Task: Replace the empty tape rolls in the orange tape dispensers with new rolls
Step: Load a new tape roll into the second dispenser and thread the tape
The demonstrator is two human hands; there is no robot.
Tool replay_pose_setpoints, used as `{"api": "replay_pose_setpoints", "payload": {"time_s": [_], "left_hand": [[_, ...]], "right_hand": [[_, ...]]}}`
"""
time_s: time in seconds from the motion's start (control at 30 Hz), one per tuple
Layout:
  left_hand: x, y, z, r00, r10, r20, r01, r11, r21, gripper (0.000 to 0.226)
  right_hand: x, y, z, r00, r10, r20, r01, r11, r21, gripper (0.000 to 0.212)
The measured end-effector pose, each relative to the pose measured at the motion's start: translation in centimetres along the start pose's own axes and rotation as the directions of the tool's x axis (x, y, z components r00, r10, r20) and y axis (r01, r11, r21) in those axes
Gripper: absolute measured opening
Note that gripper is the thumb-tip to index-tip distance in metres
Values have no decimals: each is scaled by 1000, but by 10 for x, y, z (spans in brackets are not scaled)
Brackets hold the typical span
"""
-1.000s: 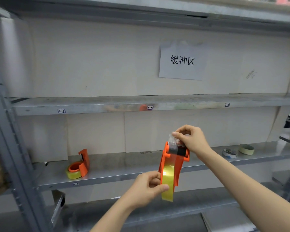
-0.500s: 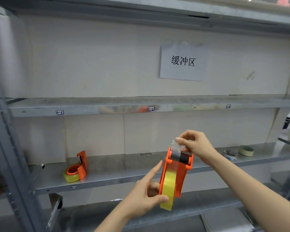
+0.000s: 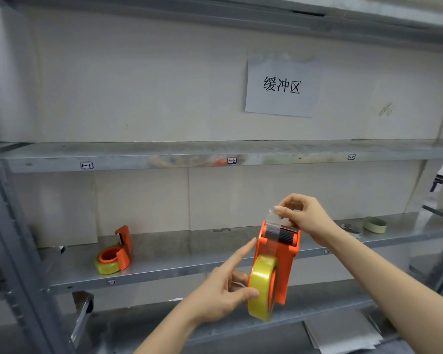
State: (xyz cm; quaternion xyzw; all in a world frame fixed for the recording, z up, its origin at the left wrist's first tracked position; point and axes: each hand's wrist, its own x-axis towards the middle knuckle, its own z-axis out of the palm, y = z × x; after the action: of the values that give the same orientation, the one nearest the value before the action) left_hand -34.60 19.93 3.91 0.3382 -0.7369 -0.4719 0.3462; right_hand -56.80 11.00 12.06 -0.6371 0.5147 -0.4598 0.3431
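Moved: the left hand [image 3: 223, 295] had its index finger curled on the roll a second ago; it now lies straight along the side of the held dispenser [image 3: 284, 259].
Left hand: thumb and lower fingers clamp the yellow tape roll [image 3: 261, 284] seated in that dispenser.
Right hand [image 3: 304, 215]: thumb and fingertips pinch the clear tape end [image 3: 274, 217] above the roller.
Held dispenser: orange, upright in the air, in front of the middle shelf [image 3: 189, 259] and its front edge.
Second dispenser [image 3: 122, 249]: lies near the shelf's left end with a yellow roll in it.
Loose rolls [image 3: 375, 224]: two, near the right end.
Writing: the paper sign [image 3: 281, 85] reads 缓冲区; the shelf tags [image 3: 86, 165] read 1-1 and 1-2, and the third is blurred.
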Motion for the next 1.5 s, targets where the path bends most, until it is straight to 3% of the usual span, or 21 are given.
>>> {"api": "replay_pose_setpoints", "payload": {"time_s": [0.23,0.4,0.57,0.7,0.83,0.9,1.0,1.1,1.2,1.33,1.5], "left_hand": [[1,-3,-3,1000,30,-8,-30,999,-26,85],[2,-11,-8,1000,13,-3,-13,1000,5,84],[2,-16,-9,1000,17,-1,-18,997,-80,86],[1,-18,-17,999,45,-3,-45,987,-154,85],[0,-26,-22,999,41,-24,-45,977,-208,83],[-2,-28,-26,999,18,-50,-30,967,-253,81],[-4,-29,-35,990,-52,-132,6,946,-325,77],[-3,-30,-47,959,-138,-247,32,921,-389,71],[-1,-38,-60,902,-242,-357,65,895,-440,66],[-3,-53,-72,840,-339,-423,108,870,-482,54],[-12,-68,-86,828,-382,-410,139,849,-510,41]], "right_hand": [[3,10,-1,991,109,77,-107,994,-33,12],[7,11,-8,955,207,211,-201,978,-49,17],[11,18,-6,907,298,297,-228,942,-247,17],[8,31,0,859,345,378,-330,938,-107,29],[3,38,12,834,356,421,-358,930,-78,41],[1,41,16,829,361,427,-364,928,-79,36],[2,44,20,911,287,295,-243,954,-178,15],[3,38,33,998,23,60,-6,966,-259,24],[-11,26,60,974,-130,184,187,924,-334,44],[-28,27,108,916,-73,393,230,901,-368,85],[-36,44,162,892,-40,451,150,966,-211,85]]}}
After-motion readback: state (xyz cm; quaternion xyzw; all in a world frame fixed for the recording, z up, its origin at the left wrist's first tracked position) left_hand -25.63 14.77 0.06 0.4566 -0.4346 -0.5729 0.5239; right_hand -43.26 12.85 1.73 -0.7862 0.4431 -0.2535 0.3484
